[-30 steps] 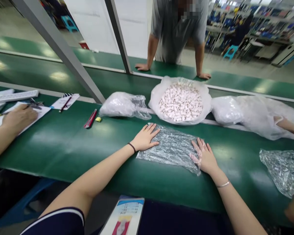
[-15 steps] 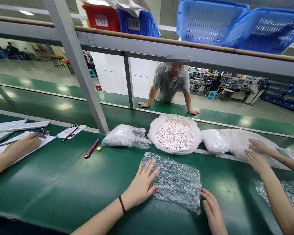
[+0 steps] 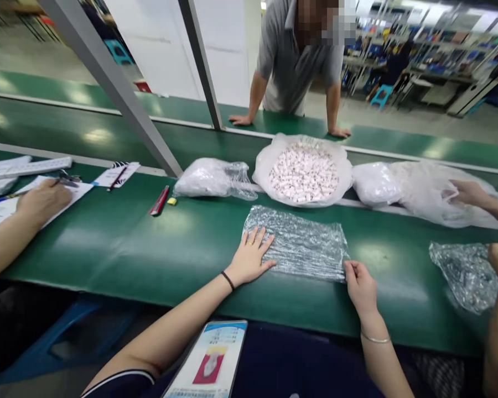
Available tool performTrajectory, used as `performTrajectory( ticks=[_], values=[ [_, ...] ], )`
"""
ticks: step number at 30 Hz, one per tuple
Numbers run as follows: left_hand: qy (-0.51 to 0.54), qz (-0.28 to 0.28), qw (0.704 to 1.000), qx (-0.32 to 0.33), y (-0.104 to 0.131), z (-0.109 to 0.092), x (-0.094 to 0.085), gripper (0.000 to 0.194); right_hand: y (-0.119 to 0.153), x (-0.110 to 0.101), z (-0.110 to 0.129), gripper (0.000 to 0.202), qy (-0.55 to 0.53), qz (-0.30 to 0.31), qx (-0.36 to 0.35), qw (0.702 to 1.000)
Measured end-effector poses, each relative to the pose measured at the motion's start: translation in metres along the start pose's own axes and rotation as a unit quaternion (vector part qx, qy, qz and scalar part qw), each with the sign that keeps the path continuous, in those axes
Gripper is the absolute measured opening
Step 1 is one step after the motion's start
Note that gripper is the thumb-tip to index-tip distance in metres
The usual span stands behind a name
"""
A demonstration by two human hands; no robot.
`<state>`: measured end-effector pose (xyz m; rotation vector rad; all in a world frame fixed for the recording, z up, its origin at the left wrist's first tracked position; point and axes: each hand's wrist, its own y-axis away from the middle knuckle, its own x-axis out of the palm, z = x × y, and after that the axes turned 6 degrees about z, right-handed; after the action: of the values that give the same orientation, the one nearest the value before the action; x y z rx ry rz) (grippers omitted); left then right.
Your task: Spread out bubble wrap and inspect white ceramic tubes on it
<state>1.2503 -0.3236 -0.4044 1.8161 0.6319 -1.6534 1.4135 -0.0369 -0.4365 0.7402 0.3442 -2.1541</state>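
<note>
"What takes up most of the view?"

"A green table [image 3: 182, 260], with crinkled film [image 3: 302, 246] lying flat on it, between and beneath the hands. The left hand [image 3: 252, 257] is open, fingers spread, palm down on its left part, gripping nothing. The right hand [image 3: 361, 284] is closed in a pinch at its near right corner."

"And around it?"

"Just beyond the far edge sits an open white bag [image 3: 343, 171]; a smaller stuffed bag [image 3: 203, 177] lies to its left. Farther left are a red cutter [image 3: 160, 200] and, beside it, a yellow block [image 3: 172, 201]. Nothing stands on the film except the hands."

"Materials?"

"The tabletop is smooth and glossy. The film is clear plastic, roughly rectangular, finely wrinkled. The white bag is thin, rounded plastic, heaped with small, pale, tube-like pieces [image 3: 302, 174]."
</note>
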Motion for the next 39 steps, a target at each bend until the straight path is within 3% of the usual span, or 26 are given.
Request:
performTrajectory(
  ticks=[4,7,10,12,15,17,19,21,23,29,32,39],
  values=[
    [0.032,0.058,0.998,-0.001,0.006,0.006,-0.009,0.085,-0.002,-0.019,-0.011,0.083,0.072,0.031,0.022,0.997],
    [0.073,0.049,0.996,0.008,0.008,0.014,-0.029,0.084,-0.010,-0.042,-0.003,0.079,0.048,-0.065,0.022,0.996],
    [0.064,-0.015,0.998,0.014,-0.004,0.016,-0.048,0.070,-0.021,-0.046,0.038,0.069,0.032,-0.150,-0.064,0.986],
    [0.039,-0.017,0.999,0.012,-0.019,0.010,-0.051,0.065,-0.026,-0.024,0.080,0.060,0.048,-0.109,-0.177,0.977],
    [0.006,0.034,0.999,0.005,-0.042,-0.002,-0.037,0.066,-0.029,0.039,0.141,0.058,0.129,0.058,-0.312,0.940],
    [-0.005,0.047,0.999,0.016,-0.053,-0.007,-0.022,0.066,-0.032,0.086,0.165,0.062,0.198,0.151,-0.319,0.915],
    [-0.005,0.031,0.999,0.035,-0.057,-0.007,-0.009,0.066,-0.038,0.120,0.172,0.065,0.231,0.212,-0.290,0.904],
    [0.007,0.006,0.999,0.042,-0.056,-0.005,-0.002,0.064,-0.046,0.137,0.163,0.065,0.238,0.241,-0.269,0.902],
    [0.022,-0.013,0.999,0.035,-0.054,-0.002,-0.001,0.063,-0.054,0.137,0.146,0.066,0.246,0.242,-0.265,0.900],
    [0.010,-0.012,1.000,-0.006,-0.056,0.017,-0.010,0.074,-0.076,0.088,0.086,0.067,0.339,0.161,-0.220,0.900],
    [-0.004,-0.013,0.999,-0.029,-0.058,0.032,-0.013,0.069,-0.084,0.065,0.064,0.067,0.373,0.132,-0.181,0.900],
    [0.000,-0.006,0.999,-0.043,-0.058,0.037,-0.014,0.069,-0.100,0.038,0.038,0.067,0.375,0.120,-0.117,0.912]
  ],
)
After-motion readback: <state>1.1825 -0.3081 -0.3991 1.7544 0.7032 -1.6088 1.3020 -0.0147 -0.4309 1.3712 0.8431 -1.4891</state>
